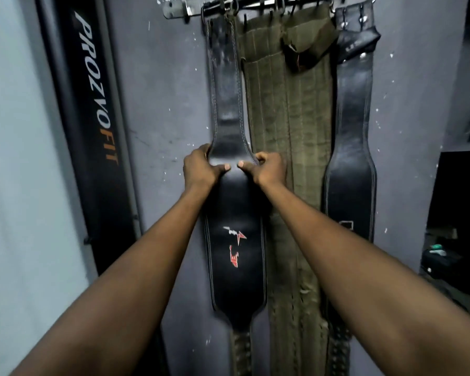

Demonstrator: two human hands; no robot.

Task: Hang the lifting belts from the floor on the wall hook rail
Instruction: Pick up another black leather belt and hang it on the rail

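Observation:
A black leather lifting belt with a red and white logo [235, 267] hangs down the grey wall from the hook rail [179, 9] at the top. My left hand [201, 166] grips its left edge and my right hand [269, 168] grips its right edge, thumbs nearly meeting on the front where the belt widens. To its right hang an olive canvas belt [288, 126] and a second black leather belt [353, 126]. The floor is out of view.
A black upright panel lettered PROZVOFIT [95, 85] and a pale door or pane stand at the left. At the right edge is a dark shelf recess [453, 213] with small items, one green. The grey wall [163, 104] is scuffed.

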